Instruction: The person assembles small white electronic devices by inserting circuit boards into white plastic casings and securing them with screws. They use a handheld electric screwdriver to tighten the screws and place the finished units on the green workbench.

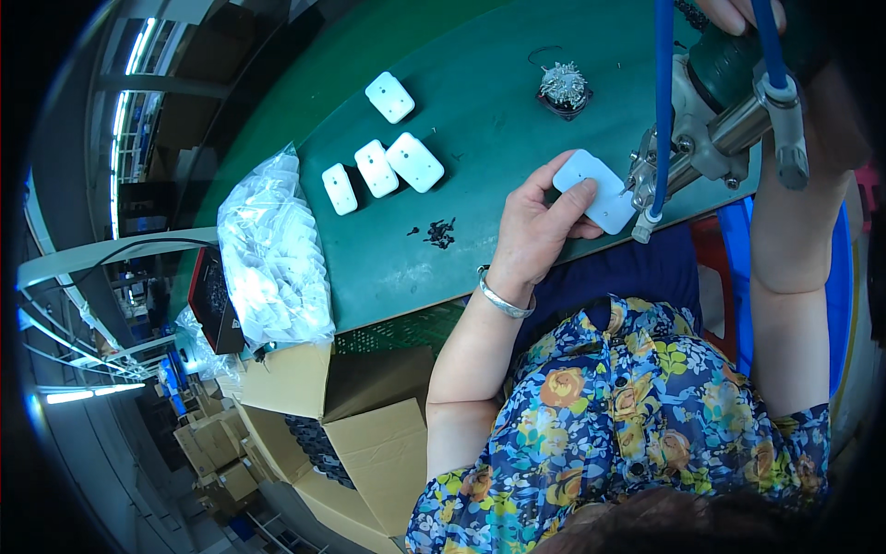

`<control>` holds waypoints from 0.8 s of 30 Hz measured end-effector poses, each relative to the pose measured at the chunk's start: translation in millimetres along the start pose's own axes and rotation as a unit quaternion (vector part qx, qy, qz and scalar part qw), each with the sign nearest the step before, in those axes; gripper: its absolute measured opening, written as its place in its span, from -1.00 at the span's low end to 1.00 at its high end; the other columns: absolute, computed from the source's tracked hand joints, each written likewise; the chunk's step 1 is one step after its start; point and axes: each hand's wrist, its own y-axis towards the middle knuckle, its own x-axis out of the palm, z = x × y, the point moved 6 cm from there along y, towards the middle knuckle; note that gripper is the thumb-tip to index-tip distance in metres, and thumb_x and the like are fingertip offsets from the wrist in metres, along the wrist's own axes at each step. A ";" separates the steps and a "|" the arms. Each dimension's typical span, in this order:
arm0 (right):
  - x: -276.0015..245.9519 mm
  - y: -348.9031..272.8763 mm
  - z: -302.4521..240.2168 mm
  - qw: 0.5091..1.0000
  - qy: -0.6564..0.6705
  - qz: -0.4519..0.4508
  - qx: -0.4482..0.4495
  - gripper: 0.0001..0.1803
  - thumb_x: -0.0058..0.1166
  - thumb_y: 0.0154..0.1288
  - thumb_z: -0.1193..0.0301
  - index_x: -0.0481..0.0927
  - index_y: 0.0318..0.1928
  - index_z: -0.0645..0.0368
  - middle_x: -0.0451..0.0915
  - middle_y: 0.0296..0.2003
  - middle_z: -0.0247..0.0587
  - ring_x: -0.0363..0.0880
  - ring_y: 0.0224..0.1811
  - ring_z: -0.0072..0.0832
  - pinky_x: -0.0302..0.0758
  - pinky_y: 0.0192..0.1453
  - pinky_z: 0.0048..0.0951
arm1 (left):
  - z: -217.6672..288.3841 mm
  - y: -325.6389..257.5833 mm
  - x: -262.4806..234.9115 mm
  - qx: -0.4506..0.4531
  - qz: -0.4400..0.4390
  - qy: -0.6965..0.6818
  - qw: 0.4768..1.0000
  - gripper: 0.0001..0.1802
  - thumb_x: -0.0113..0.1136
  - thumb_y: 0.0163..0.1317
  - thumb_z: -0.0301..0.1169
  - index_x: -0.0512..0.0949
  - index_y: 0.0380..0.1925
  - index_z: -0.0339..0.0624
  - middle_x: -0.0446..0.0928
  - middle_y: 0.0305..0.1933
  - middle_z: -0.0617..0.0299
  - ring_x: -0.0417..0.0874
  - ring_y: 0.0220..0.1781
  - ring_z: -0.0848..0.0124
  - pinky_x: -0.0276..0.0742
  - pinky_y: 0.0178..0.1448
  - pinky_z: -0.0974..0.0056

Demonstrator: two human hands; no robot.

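Green desk [388, 272] is carrying four white covers [376, 169], three sitting close together, one farther back. Small black bits [441, 233] are lying nearer the front edge, bristly silver cluster [564, 86] is sitting farther right, clear bag [275, 254] is bulging at left end.

**An assembly workshop**

A green workbench [489, 175] spreads beyond the grip of the left hand [544, 220]; a blue-hosed metal fixture [715, 143] stands just right. Far left of the grip: cardboard cartons [212, 439], fluorescent tubes [70, 398].
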 end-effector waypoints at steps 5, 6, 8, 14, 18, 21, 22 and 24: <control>-4.3 3.0 -9.4 1.000 -0.012 0.005 -0.009 -0.70 -0.12 0.32 0.29 0.39 -0.06 0.23 0.47 -0.36 -0.23 0.50 -0.43 -0.49 0.51 -0.33 -0.50 | 6.3 3.5 6.9 0.014 -0.004 0.002 1.000 -0.53 0.17 0.16 -0.40 0.36 0.07 -0.32 0.54 -0.24 0.16 0.60 -0.37 0.47 0.60 -0.39 0.46; -2.6 2.9 -5.5 1.000 -0.009 0.003 -0.005 -0.70 -0.12 0.32 0.29 0.39 -0.06 0.23 0.47 -0.36 -0.23 0.50 -0.42 -0.49 0.51 -0.33 -0.50 | 5.1 2.7 3.8 0.019 0.001 -0.005 1.000 -0.53 0.18 0.15 -0.40 0.37 0.07 -0.32 0.54 -0.25 0.16 0.61 -0.38 0.47 0.60 -0.39 0.45; 1.4 2.3 -1.0 1.000 -0.005 -0.001 0.000 -0.70 -0.12 0.31 0.30 0.39 -0.06 0.23 0.47 -0.36 -0.22 0.50 -0.42 -0.48 0.51 -0.33 -0.50 | 4.8 1.7 -0.5 0.028 0.022 -0.015 0.999 -0.53 0.19 0.15 -0.40 0.37 0.06 -0.31 0.54 -0.25 0.16 0.61 -0.39 0.47 0.60 -0.39 0.46; 0.3 -1.4 5.4 1.000 -0.002 -0.001 0.004 -0.70 -0.12 0.31 0.30 0.39 -0.06 0.24 0.47 -0.35 -0.22 0.49 -0.40 -0.48 0.50 -0.31 -0.49 | 4.8 0.2 -5.4 0.036 0.044 -0.026 0.998 -0.52 0.20 0.13 -0.41 0.38 0.06 -0.31 0.55 -0.25 0.16 0.61 -0.39 0.47 0.60 -0.39 0.47; 0.2 -3.9 3.9 1.000 -0.010 0.001 0.007 -0.70 -0.12 0.31 0.30 0.39 -0.06 0.24 0.47 -0.34 -0.22 0.49 -0.40 -0.47 0.50 -0.30 -0.49 | 3.6 2.7 -6.5 0.033 0.028 -0.034 0.998 -0.51 0.21 0.13 -0.40 0.38 0.06 -0.30 0.55 -0.25 0.16 0.61 -0.39 0.47 0.60 -0.40 0.47; 2.0 -3.7 8.5 1.000 -0.007 -0.003 0.011 -0.70 -0.12 0.31 0.30 0.39 -0.05 0.24 0.47 -0.34 -0.22 0.49 -0.39 -0.47 0.49 -0.30 -0.49 | -0.3 -0.4 -6.6 0.035 0.033 -0.056 0.997 -0.51 0.21 0.13 -0.40 0.37 0.06 -0.30 0.55 -0.24 0.15 0.61 -0.38 0.46 0.61 -0.39 0.46; 3.0 -3.3 12.5 1.000 -0.003 -0.006 0.013 -0.70 -0.12 0.31 0.31 0.39 -0.05 0.24 0.47 -0.33 -0.21 0.49 -0.39 -0.47 0.49 -0.29 -0.49 | -0.8 -1.4 -9.0 0.037 0.039 -0.052 0.997 -0.51 0.21 0.13 -0.39 0.37 0.07 -0.31 0.54 -0.24 0.16 0.61 -0.38 0.46 0.61 -0.38 0.46; 0.6 -0.9 3.7 1.000 -0.012 -0.001 0.006 -0.70 -0.12 0.31 0.31 0.39 -0.05 0.24 0.47 -0.33 -0.21 0.49 -0.38 -0.47 0.49 -0.29 -0.49 | 3.1 1.3 -2.9 0.037 0.031 -0.039 0.998 -0.51 0.20 0.14 -0.38 0.37 0.07 -0.31 0.54 -0.25 0.18 0.61 -0.37 0.47 0.61 -0.37 0.46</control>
